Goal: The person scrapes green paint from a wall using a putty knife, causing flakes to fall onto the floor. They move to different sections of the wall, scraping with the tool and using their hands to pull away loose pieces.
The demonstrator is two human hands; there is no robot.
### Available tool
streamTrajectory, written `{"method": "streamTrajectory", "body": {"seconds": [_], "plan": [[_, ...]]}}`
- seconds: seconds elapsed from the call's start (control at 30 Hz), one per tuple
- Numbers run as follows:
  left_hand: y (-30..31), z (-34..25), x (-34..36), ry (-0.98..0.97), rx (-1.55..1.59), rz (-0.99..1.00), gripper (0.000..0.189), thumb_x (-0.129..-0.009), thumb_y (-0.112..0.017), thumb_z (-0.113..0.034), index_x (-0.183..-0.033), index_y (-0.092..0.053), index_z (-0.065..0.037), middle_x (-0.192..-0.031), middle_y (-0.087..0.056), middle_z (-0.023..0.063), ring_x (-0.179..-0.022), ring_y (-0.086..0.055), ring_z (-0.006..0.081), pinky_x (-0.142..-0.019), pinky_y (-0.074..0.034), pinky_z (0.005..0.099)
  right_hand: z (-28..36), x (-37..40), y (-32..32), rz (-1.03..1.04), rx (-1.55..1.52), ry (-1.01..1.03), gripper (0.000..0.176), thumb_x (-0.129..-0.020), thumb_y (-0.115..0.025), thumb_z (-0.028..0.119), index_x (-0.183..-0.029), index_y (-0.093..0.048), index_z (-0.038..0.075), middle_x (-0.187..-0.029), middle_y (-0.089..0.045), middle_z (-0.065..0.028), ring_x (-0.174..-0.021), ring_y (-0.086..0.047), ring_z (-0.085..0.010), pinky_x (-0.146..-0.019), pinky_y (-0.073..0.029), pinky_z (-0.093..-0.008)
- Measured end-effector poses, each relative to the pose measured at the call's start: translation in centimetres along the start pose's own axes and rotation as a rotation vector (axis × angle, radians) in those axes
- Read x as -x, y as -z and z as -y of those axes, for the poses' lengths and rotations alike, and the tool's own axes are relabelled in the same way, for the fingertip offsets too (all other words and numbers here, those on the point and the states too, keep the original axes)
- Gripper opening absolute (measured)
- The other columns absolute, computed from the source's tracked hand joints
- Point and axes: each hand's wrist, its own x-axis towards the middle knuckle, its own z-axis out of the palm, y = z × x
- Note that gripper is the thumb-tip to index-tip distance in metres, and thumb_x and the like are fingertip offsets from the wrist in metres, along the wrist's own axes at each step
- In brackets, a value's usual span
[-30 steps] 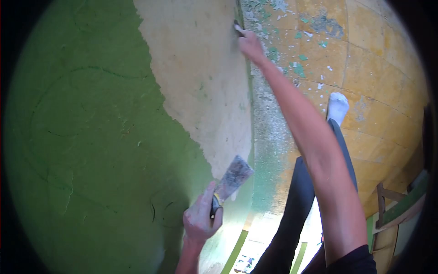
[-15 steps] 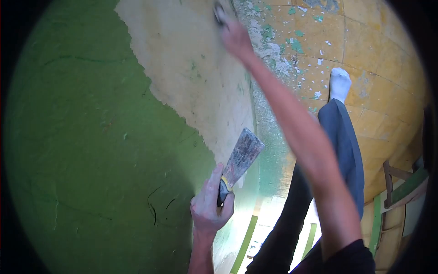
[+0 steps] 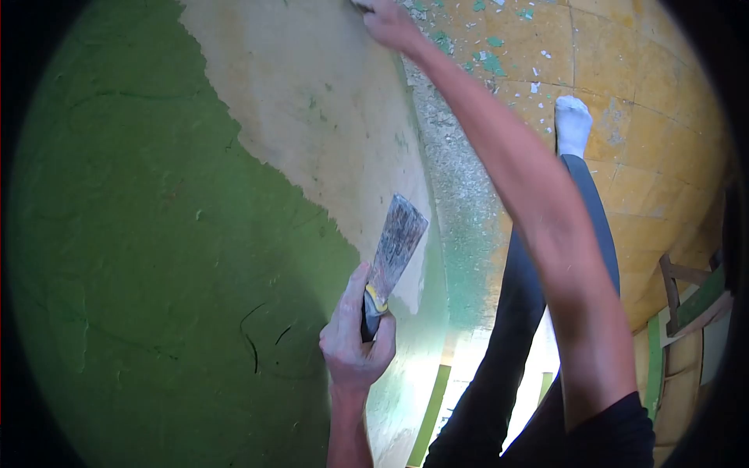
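Observation:
My left hand (image 3: 355, 335) is closed around the handle of a putty knife (image 3: 399, 242). Its wide, smeared blade points up and slightly right, and my index finger lies along the handle. Behind the blade is a pale scraped patch (image 3: 312, 132) of wall, bordered by a ragged edge of green paint (image 3: 148, 257). My right arm reaches far up across the view. At the top edge my right hand (image 3: 390, 25) is closed on a small greyish object (image 3: 360, 4) over the pale patch; mostly cut off, it is something I cannot make out.
Paint flakes (image 3: 493, 64) litter the yellowish tiled floor (image 3: 616, 47) along the wall's foot. A socked foot (image 3: 573, 121) and a dark trouser leg (image 3: 523, 273) are on the right. A brown wooden piece (image 3: 669, 292) stands at the far right.
My right hand has moved up towards the top edge, taking its object mostly out of view. The view has shifted slightly; my left hand keeps its hold on the putty knife.

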Motion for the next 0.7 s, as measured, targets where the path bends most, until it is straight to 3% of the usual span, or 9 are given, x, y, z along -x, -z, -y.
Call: {"method": "streamTrajectory", "body": {"seconds": [0.17, 0.23, 0.27, 0.33, 0.43, 0.53, 0.63, 0.67, 0.7], "plan": [[-0.5, 0.1, -0.5, -0.004, 0.047, 0.0, 0.052, -0.076, -0.059, 0.011, -0.128, -0.056, 0.004, -0.073, -0.053, -0.0003, -0.056, -0.042, 0.0033, -0.053, -0.039, 0.0184, -6.3, 18.1, -7.1, -0.171, 0.066, -0.156, 0.058, -0.09, -0.04, 0.01, -0.147, -0.037, 0.017, -0.118, -0.06, -0.0257, -0.112, -0.057, -0.0417, -0.094, -0.046, -0.0476], [-0.8, 0.4, -0.4, 0.007, 0.056, 0.016, 0.052, -0.076, -0.059, 0.011, -0.127, -0.056, 0.004, -0.074, -0.054, -0.0002, -0.056, -0.042, 0.0035, -0.053, -0.039, 0.0186, -12.2, 37.2, -10.7, 0.471, 0.305, -0.763, 0.057, -0.09, -0.042, 0.012, -0.147, -0.038, 0.017, -0.128, -0.056, -0.0257, -0.119, -0.054, -0.0404, -0.099, -0.043, -0.0479], [-1.1, 0.7, -0.2, 0.001, 0.06, 0.003, 0.051, -0.077, -0.059, 0.011, -0.127, -0.056, 0.004, -0.073, -0.053, -0.0001, -0.056, -0.041, 0.0037, -0.053, -0.039, 0.0187, -15.3, 48.8, -13.7, 0.487, 0.144, -0.931, 0.055, -0.091, -0.041, 0.015, -0.146, -0.039, 0.015, -0.129, -0.055, -0.0262, -0.119, -0.055, -0.0383, -0.101, -0.043, -0.0476], [-1.4, 0.8, -0.2, 0.005, 0.064, -0.001, 0.051, -0.077, -0.06, 0.011, -0.127, -0.056, 0.004, -0.074, -0.052, -0.0005, -0.057, -0.041, 0.0035, -0.053, -0.038, 0.0182, -7.9, 55.3, -11.5, 0.79, 0.115, -1.16, 0.05, -0.092, -0.042, 0.024, -0.141, -0.045, 0.013, -0.129, -0.055, -0.0264, -0.119, -0.056, -0.0386, -0.1, -0.043, -0.0474], [-1.3, 0.8, 0.4, -0.008, 0.051, 0.016, 0.05, -0.077, -0.061, 0.011, -0.126, -0.056, 0.004, -0.074, -0.052, -0.0012, -0.057, -0.04, 0.0031, -0.053, -0.037, 0.0175, -7.9, 50.8, -11.6, 0.696, 0.118, -1.127, 0.048, -0.094, -0.044, 0.037, -0.133, -0.054, 0.011, -0.129, -0.055, -0.0267, -0.118, -0.056, -0.0392, -0.099, -0.044, -0.0473], [-1.4, 0.7, 0.0, 0.001, 0.08, -0.024, 0.049, -0.077, -0.061, 0.011, -0.125, -0.057, 0.004, -0.073, -0.051, -0.002, -0.057, -0.04, 0.0027, -0.053, -0.036, 0.0171, -13.1, 31.2, -10.8, 0.241, 0.31, -0.64, 0.052, -0.094, -0.044, 0.03, -0.143, -0.039, 0.014, -0.122, -0.058, -0.0272, -0.114, -0.057, -0.0422, -0.096, -0.045, -0.0487], [-1.0, 0.5, 0.3, 0.042, 0.121, -0.026, 0.049, -0.077, -0.061, 0.01, -0.126, -0.056, 0.003, -0.072, -0.05, -0.0027, -0.057, -0.039, 0.0026, -0.053, -0.035, 0.0173, -2.0, 7.4, -1.3, 0.21, 0.106, -0.326, 0.062, -0.084, -0.046, 0.014, -0.145, -0.04, 0.019, -0.13, -0.055, -0.0238, -0.114, -0.056, -0.0418, -0.094, -0.047, -0.0438], [-1.0, 0.3, 0.2, 0.053, 0.137, -0.032, 0.05, -0.078, -0.06, 0.01, -0.127, -0.056, 0.003, -0.071, -0.049, -0.0029, -0.057, -0.039, 0.0026, -0.052, -0.035, 0.0174, 1.0, 3.7, -0.5, -0.042, -0.067, -0.006, 0.045, -0.087, -0.045, 0.011, -0.131, -0.056, 0.013, -0.097, -0.064, -0.0268, -0.092, -0.063, -0.0424, -0.08, -0.049, -0.0465], [-1.1, 0.3, 0.1, 0.054, 0.159, -0.036, 0.05, -0.078, -0.06, 0.01, -0.128, -0.055, 0.002, -0.071, -0.049, -0.0032, -0.057, -0.039, 0.0026, -0.052, -0.035, 0.0176, 2.8, 2.3, -1.1, -0.106, -0.019, -0.041, 0.047, -0.086, -0.044, 0.009, -0.13, -0.057, 0.011, -0.107, -0.063, -0.0267, -0.102, -0.062, -0.0398, -0.088, -0.048, -0.0439]]}}
